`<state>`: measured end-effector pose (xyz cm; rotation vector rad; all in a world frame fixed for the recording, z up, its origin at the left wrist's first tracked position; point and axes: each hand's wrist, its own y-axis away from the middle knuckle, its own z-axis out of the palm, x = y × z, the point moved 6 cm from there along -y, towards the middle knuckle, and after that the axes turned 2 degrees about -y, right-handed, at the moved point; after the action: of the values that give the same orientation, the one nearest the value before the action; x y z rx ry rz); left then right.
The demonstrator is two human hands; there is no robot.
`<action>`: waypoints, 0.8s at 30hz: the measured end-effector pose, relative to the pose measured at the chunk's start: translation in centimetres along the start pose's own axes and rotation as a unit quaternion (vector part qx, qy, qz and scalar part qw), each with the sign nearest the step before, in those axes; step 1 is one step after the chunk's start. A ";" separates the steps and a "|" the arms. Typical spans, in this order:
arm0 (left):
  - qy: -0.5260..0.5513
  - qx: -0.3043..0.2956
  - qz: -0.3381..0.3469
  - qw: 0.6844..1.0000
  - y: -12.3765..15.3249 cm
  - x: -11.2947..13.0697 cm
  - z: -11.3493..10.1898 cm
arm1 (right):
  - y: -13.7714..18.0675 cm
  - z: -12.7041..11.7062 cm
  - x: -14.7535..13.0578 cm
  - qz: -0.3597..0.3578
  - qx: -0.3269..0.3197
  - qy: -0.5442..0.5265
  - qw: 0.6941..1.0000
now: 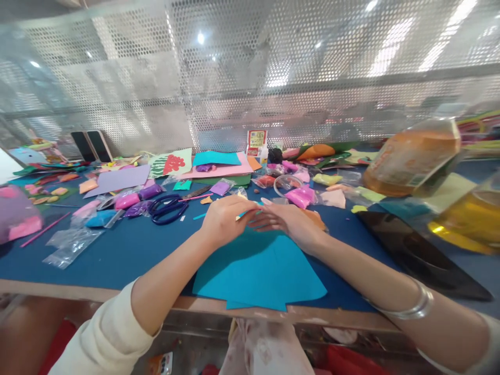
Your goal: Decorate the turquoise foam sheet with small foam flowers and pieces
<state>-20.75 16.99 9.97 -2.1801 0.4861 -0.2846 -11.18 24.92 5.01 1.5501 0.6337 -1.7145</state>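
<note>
My left hand is curled over the far edge of a stack of turquoise paper sheets and pinches a thin stick-like tool with a teal tip. My right hand lies beside it with fingers stretched out, their tips touching the tool and the left hand. The sheets overhang the near edge of the blue table. Dark blue scissors lie just left of my left hand.
Small bags of pink, purple and blue material and clear plastic bags lie at the left. Coloured paper sheets lie at the back. A dark tablet and blurred amber bottles are at the right. Perforated metal screen behind.
</note>
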 end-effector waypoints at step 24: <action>0.034 -0.048 0.022 0.998 0.3 0.1 0.8 | 0.0 -1.0 -0.9 -0.041 0.038 0.083 0.995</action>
<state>-20.38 17.37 9.25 -2.2545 0.5960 -0.3179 -10.57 25.84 5.72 1.7562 0.7309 -1.6990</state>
